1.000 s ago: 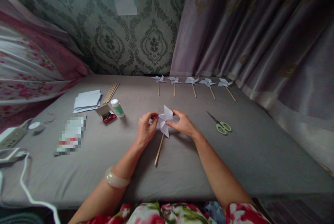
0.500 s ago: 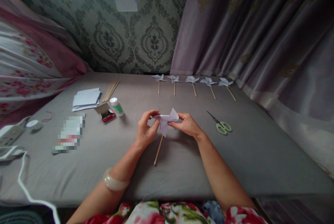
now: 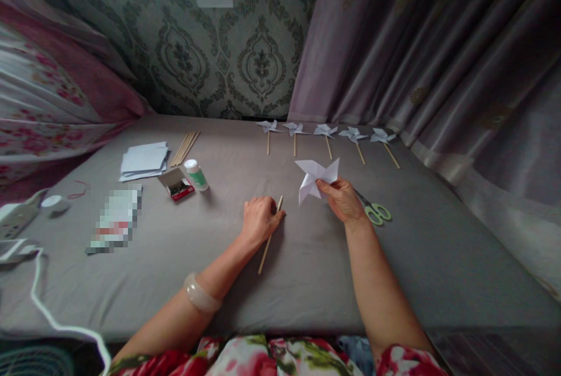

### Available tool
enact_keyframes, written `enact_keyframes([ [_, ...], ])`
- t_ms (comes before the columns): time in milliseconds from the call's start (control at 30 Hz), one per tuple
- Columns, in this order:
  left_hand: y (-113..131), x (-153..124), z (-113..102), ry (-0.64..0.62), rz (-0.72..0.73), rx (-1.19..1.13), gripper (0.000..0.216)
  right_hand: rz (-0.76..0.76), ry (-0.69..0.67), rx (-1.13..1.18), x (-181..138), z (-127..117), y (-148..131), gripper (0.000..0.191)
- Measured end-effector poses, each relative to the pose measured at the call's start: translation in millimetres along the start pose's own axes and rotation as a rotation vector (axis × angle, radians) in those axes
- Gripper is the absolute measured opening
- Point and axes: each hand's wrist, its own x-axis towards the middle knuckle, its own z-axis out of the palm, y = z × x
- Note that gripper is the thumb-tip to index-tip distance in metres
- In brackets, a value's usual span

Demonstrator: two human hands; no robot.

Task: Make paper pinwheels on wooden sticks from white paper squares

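Observation:
My right hand [image 3: 344,197] pinches a white paper pinwheel [image 3: 312,177] near its middle, held up off the cloth with its folded blades spread. It is apart from any stick. My left hand [image 3: 260,218] rests low over the cloth, its fingers curled and closed about the upper part of a thin wooden stick [image 3: 266,250]. The stick's top end shows just past the thumb; the grip itself is partly hidden. Behind my right wrist lie scissors with green handles [image 3: 376,214], their blades partly covered by that hand.
Several finished pinwheels on sticks [image 3: 326,131] line the far edge. At left are a paper stack [image 3: 144,161], loose sticks [image 3: 184,149], an open red box [image 3: 179,188], a white-and-green bottle [image 3: 196,175], a pixelated packet [image 3: 117,218] and a power strip [image 3: 17,218] with a white cable.
The paper pinwheel has come away from the stick, carried right and up by my right hand. My left hand has let go of the paper and moved down onto the stick.

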Motion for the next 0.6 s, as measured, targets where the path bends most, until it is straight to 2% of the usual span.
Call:
enact_keyframes([
  [200, -3, -11, -8, -0.056, -0.044, 0.032, 0.024, 0.020, -0.001, 0.018, 2, 0, 5, 0.030],
  [300, -7, -17, -10, -0.068, -0.019, 0.037, 0.017, 0.032, 0.008, 0.031, 4, -2, 7, 0.031],
  [367, -9, -19, -10, -0.053, -0.038, -0.043, 0.012, 0.032, 0.012, 0.048, 4, -3, 9, 0.031],
  [433, -9, -18, -11, 0.002, -0.081, -0.255, 0.011, 0.013, 0.008, 0.061, 4, -4, 10, 0.032],
  [533, -3, -16, -18, 0.067, -0.115, -0.828, 0.019, -0.034, -0.043, 0.032, 3, -5, 6, 0.033],
  [600, 2, -17, -24, 0.035, -0.119, -1.197, 0.029, -0.059, -0.106, 0.002, 3, -2, -1, 0.034],
])
